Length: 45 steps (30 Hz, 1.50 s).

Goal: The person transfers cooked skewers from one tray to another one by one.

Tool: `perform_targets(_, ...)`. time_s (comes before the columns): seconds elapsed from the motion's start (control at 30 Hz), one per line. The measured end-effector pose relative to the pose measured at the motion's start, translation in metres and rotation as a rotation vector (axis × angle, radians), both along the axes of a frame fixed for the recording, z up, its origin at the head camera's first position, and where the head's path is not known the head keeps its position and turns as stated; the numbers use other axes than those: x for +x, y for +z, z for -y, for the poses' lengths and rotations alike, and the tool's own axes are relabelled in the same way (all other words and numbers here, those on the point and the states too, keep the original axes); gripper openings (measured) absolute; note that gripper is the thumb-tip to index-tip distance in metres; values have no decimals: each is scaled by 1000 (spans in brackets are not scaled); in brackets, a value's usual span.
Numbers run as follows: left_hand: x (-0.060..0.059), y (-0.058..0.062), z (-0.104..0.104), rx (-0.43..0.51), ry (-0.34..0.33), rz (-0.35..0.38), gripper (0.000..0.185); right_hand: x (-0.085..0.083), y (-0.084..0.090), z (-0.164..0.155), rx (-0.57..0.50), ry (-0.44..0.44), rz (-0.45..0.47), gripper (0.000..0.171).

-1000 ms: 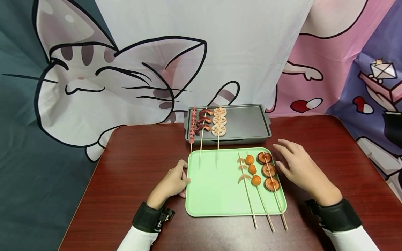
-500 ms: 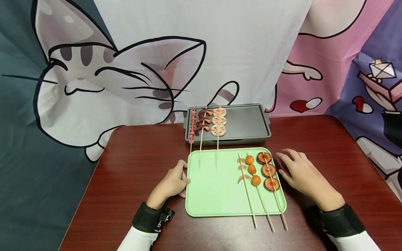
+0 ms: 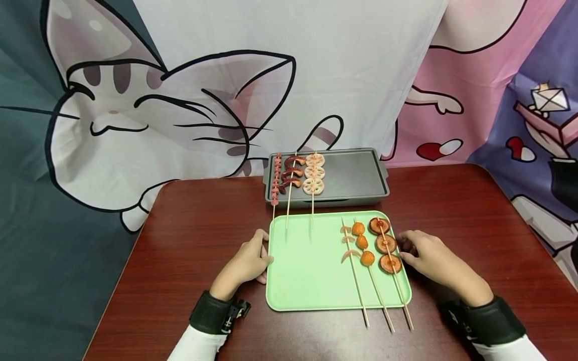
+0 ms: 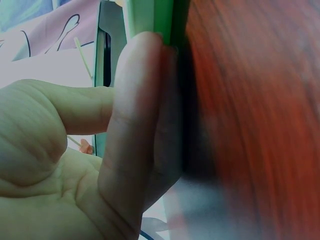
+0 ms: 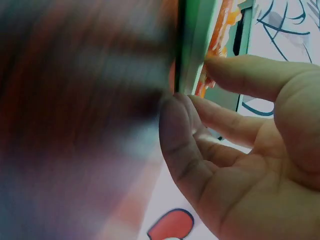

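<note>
A green tray [image 3: 311,281] lies on the table in front of me. Its right side carries three skewers: pale curved pieces [image 3: 348,246], orange balls [image 3: 363,243] and brown mushroom slices [image 3: 385,244]. My left hand [image 3: 250,261] rests against the tray's left edge; the left wrist view shows a straight finger [image 4: 135,115] flat along the green tray [image 4: 150,15]. My right hand [image 3: 426,256] is at the tray's right edge beside the lowest mushroom. Its thumb [image 5: 235,75] touches the tray rim [image 5: 192,45], with loosely bent fingers against the edge below it.
A grey grill pan [image 3: 352,176] stands behind the tray, with three skewers on its left part: small red pieces [image 3: 276,178], dark curved pieces [image 3: 291,173] and lotus slices [image 3: 314,173]. Dark red table [image 3: 194,235]; printed cloth backdrop behind.
My right hand has drawn back toward me and lowered to the tray's right edge beside the mushroom skewer. The left hand has stayed put.
</note>
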<state>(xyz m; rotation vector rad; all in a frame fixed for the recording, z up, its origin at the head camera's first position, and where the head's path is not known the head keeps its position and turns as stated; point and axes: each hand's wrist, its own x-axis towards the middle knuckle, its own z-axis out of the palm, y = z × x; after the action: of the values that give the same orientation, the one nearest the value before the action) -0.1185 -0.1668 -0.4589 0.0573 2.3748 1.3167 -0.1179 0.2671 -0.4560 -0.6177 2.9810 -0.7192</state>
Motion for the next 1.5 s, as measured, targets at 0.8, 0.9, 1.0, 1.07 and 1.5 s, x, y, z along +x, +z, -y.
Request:
perform_targets(0.8,-1,1,-1,-2,14,-2,45,2,-1,7,-318,-202,466,10)
perform_targets(0.9,-1,0,-1,3,14,2,45,3,-1,8,-311,-214,452,9)
perform_targets(1.0,-1,-1,-1,4,11,1,46,4,-1,8,-292,-220,424,8)
perform_targets(1.07,-1,-1,-2,2,6,0,47,4,-1,8,-284,-226,416,7)
perform_targets(1.5,-1,5,0,-15,15,33,58,4,-2,8,-283,-216,415,5)
